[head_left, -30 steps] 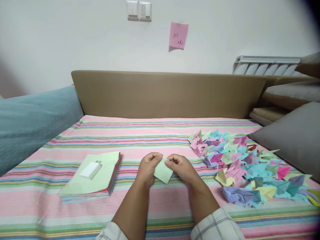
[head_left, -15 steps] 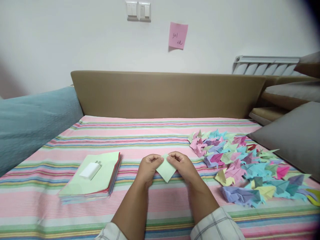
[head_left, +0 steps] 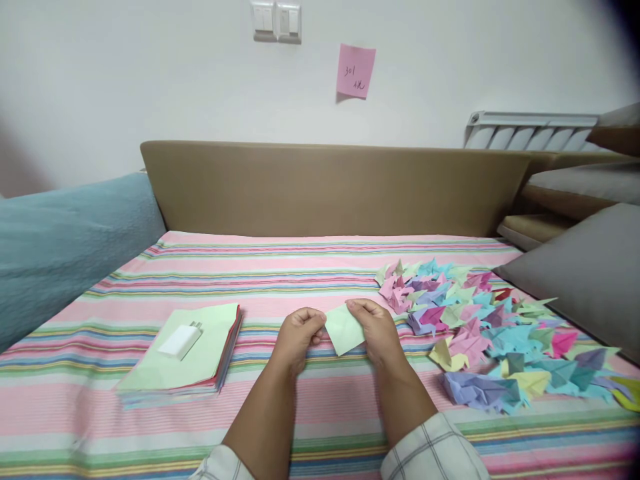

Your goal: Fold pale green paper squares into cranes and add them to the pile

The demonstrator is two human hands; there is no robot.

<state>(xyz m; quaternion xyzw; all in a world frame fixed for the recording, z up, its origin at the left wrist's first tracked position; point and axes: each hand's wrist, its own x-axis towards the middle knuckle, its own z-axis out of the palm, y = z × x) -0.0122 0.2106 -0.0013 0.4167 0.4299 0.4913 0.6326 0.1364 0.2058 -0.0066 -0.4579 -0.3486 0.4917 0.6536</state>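
Note:
A small piece of light green paper (head_left: pixel 345 329), folded into a square, is held up between my two hands above the striped cloth. My right hand (head_left: pixel 377 328) pinches its upper right side, thumb on the near face. At the paper's left corner, my left hand (head_left: pixel 299 337) is closed with thumb and forefinger together at the edge. Off to the right lie many folded paper cranes (head_left: pixel 470 340) in pink, blue, purple, green and yellow. To the left rests a stack of coloured paper sheets (head_left: pixel 210 340), light green on top.
A white plug adapter (head_left: pixel 180 341) sits on the paper stack. The striped cloth (head_left: pixel 280 263) covers the surface up to a brown backrest (head_left: pixel 340 190). Grey cushions (head_left: pixel 585 267) pile up at right; a blue armrest (head_left: pixel 75 240) is at left. A pink note (head_left: pixel 356 71) hangs on the wall.
The green paper has turned and shifted right with my right hand, which now holds it by its right side. My left hand has stayed nearly in place at the left corner.

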